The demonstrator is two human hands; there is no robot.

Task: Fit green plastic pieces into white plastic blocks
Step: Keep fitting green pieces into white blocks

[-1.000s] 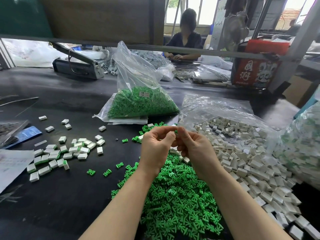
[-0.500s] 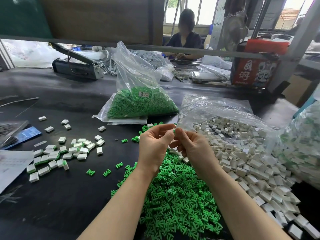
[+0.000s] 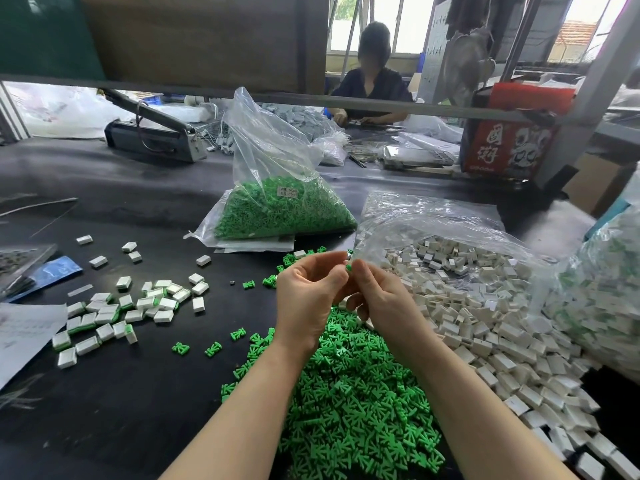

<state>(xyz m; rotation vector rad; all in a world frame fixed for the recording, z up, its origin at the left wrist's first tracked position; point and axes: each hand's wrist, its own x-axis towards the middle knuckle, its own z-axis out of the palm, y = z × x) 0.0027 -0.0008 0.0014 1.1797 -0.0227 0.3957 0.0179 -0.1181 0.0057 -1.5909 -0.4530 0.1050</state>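
While raised together above the green pile [image 3: 349, 403], left hand [image 3: 308, 299] and right hand [image 3: 384, 299] meeting fingertip to fingertip. Right fingers [image 3: 358, 271] curled, pinching a green piece [image 3: 349, 268], only its tip showing between thumb and forefinger. Left fingers [image 3: 332, 259] curled toward that same piece; whether gripping a white block of their own, cannot tell, since the palm faces away and hides whatever sits inside.

Below the wrists, loose green pieces heaped on the black table [image 3: 121, 393], spreading toward the near edge. Just right of that heap and touching it, a spill of white blocks [image 3: 491, 327], running from an open clear bag [image 3: 433, 216] down to the lower right corner. Farther right, another bag [image 3: 602, 292] holding white and green parts. Behind the hands, a standing bag of green pieces [image 3: 280, 213], a small label on its front.

To the left, well apart from the hands, finished blocks [image 3: 114, 313] lying in a loose cluster, green showing at their edges, with a few stray white ones beyond them and a few stray green pieces between cluster and pile. At the far left edge, paper [image 3: 24, 334].

Across the table, a heat sealer [image 3: 152, 136], a red box [image 3: 512, 140] and a seated person [image 3: 372, 88].
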